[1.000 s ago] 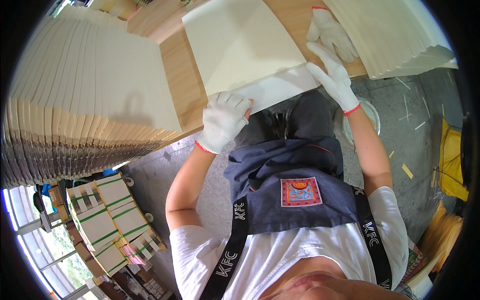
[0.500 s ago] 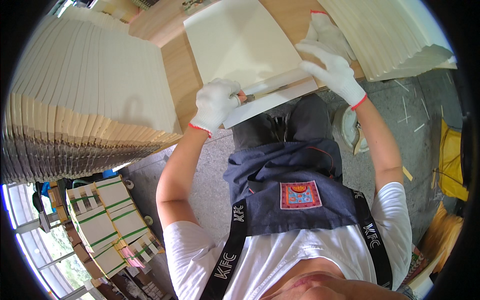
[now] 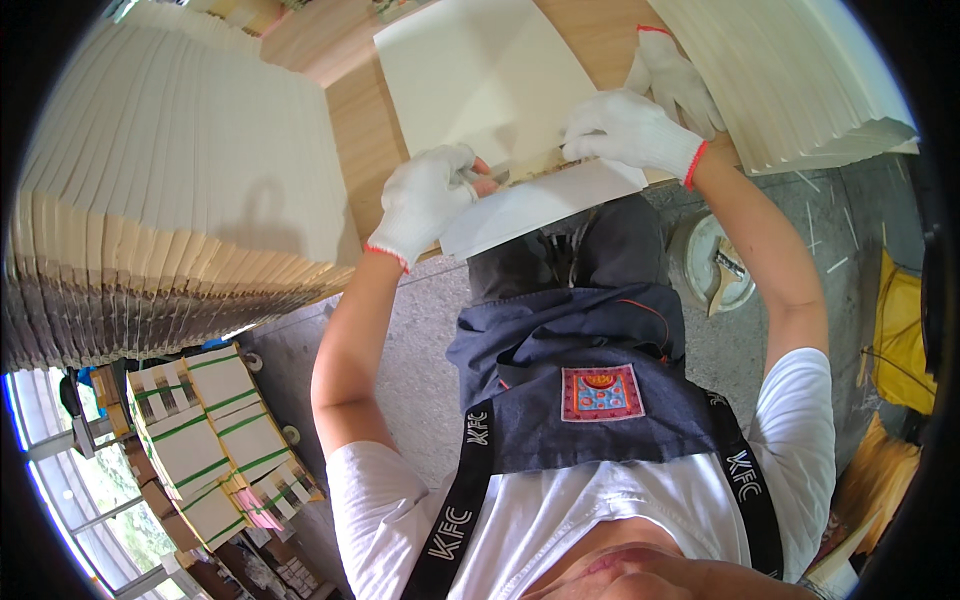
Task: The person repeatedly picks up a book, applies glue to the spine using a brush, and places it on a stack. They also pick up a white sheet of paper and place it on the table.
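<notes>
A large cream-white sheet [image 3: 485, 80] lies on the wooden table, with a white flap [image 3: 545, 205] along its near edge hanging over my lap. Between sheet and flap shows a narrow brownish patterned band. My left hand [image 3: 428, 195], in a white knit glove with bare fingertips, is closed at the band's left end; a small greyish bit shows by the fingertips, too small to name. On the right, my gloved right hand [image 3: 630, 135] has its fingers bent and drawn together at the flap's upper edge. What lies between these fingers is partly hidden.
Tall stacks of paper blocks stand left [image 3: 190, 150] and right [image 3: 790, 80] on the wooden table [image 3: 365, 125]. A spare white glove [image 3: 680, 85] lies by the right stack. Below are a round bucket with a brush [image 3: 715, 265], floor scraps, and strapped bundles [image 3: 205, 440] at lower left.
My right hand has come left and its spread fingers have bent in at the flap. The flap's upper edge has shifted, uncovering more patterned band. My left hand stays at the left end.
</notes>
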